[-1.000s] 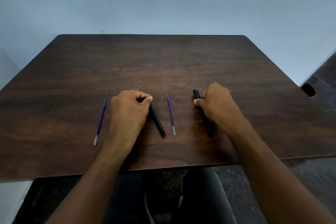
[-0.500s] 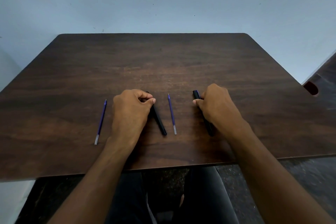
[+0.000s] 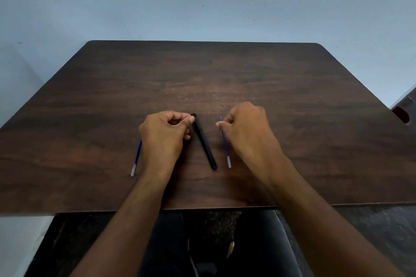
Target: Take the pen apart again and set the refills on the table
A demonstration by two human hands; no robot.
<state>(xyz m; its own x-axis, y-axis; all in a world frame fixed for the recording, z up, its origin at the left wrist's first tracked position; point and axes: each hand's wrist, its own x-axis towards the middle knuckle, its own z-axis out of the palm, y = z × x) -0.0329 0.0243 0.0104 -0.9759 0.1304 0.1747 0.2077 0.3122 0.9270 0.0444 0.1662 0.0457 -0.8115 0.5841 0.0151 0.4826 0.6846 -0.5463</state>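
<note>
Fingers of my left hand (image 3: pixel 163 136) curl over the top end of a black pen barrel (image 3: pixel 204 141), thumb and forefinger pinching it where it lies slanted on the table (image 3: pixel 315 108), its lower end pointing back toward me. That grip looks meant to steady the barrel near its opening. My right hand (image 3: pixel 245 132) pinches the tip of a thin blue refill (image 3: pixel 225 146) just right of the barrel, fingers bunched small because the rod is so slim. A second refill (image 3: pixel 136 157) lies left of my left wrist, partly hidden by it. Both refills are narrow rods, blue with pale lower ends; the barrel is matte black and straight; the tabletop is dark wood grain with rounded corners.
</note>
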